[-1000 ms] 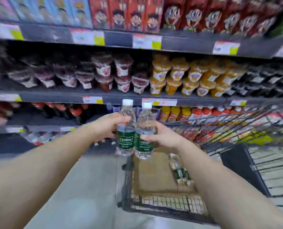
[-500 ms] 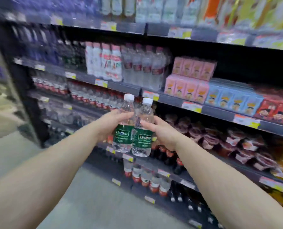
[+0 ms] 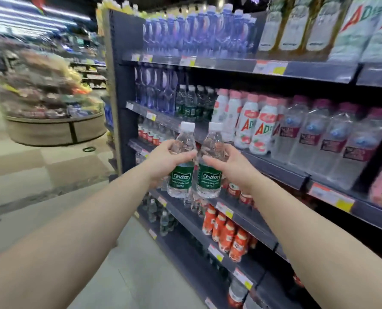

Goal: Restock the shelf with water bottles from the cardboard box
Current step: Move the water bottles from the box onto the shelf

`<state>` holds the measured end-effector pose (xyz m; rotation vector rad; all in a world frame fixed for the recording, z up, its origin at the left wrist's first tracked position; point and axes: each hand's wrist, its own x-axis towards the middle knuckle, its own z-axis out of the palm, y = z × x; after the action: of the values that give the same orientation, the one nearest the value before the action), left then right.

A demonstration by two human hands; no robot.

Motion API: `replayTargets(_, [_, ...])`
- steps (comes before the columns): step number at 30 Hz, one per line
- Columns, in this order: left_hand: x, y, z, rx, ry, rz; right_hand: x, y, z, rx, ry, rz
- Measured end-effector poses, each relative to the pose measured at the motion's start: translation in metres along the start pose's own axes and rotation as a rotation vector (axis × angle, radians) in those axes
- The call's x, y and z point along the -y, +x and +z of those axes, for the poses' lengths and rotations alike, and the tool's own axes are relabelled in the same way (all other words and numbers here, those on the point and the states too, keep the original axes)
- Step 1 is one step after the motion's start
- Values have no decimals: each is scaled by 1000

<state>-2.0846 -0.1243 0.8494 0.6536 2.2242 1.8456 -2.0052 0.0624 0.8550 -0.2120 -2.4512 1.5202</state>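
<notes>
The head camera looks down both bare forearms toward a dark store shelf (image 3: 274, 70) stocked with drinks. The left hand (image 3: 163, 161) grips a clear water bottle (image 3: 182, 166) with a white cap and a green label, the fingers curled round its upper body above the label and the thumb lying across the front. The right hand (image 3: 230, 166) grips a second water bottle (image 3: 210, 168) of the same kind in the same way, its fingers wrapped behind and its thumb reaching across the front just above the label. Both bottles stand upright in the air, side by side and nearly touching at the labels, in front of the shelf and not resting on any of its boards. Beyond them, on the board at about cap height, stands a small group of green-labelled bottles (image 3: 190, 103), with tall blue bottles (image 3: 156, 90) to their left and white pink-capped bottles (image 3: 248, 123) to their right. Farther right stand clear bottles with dark red labels (image 3: 332, 139). On a lower board sit orange bottles (image 3: 225, 235). Price tags (image 3: 270, 68) line the shelf edges. Off to the left, blurred, stands a round display stand (image 3: 54, 128) on the tiled floor (image 3: 29, 186).
</notes>
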Motion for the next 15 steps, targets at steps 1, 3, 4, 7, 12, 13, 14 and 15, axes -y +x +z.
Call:
replayTargets(1, [1, 15, -7, -31, 3, -6, 1, 18, 2, 1, -17, -7])
replayTargets(3, [2, 45, -22, -83, 38, -10, 3, 54, 7, 20, -62, -34])
replayTargets(4, [5, 59, -28, -114, 71, -7, 4, 71, 11, 25, -84, -39])
replayTargets(7, [17, 98, -48, -202, 58, -36, 3, 121, 25, 12, -123, -26])
replayTargets(12, [42, 167, -77, -256, 11, -33, -3, 192, 41, -57, -109, -25])
replayTargets(13, [46, 182, -83, -255, 4, -35, -3, 209, 43, -88, -109, -27])
replayTargets(14, [50, 200, -89, -243, -11, -31, -4, 228, 46, -127, -108, -33])
replayTargets(15, [54, 218, -95, -221, -21, -24, -3, 247, 48, -183, -102, -42])
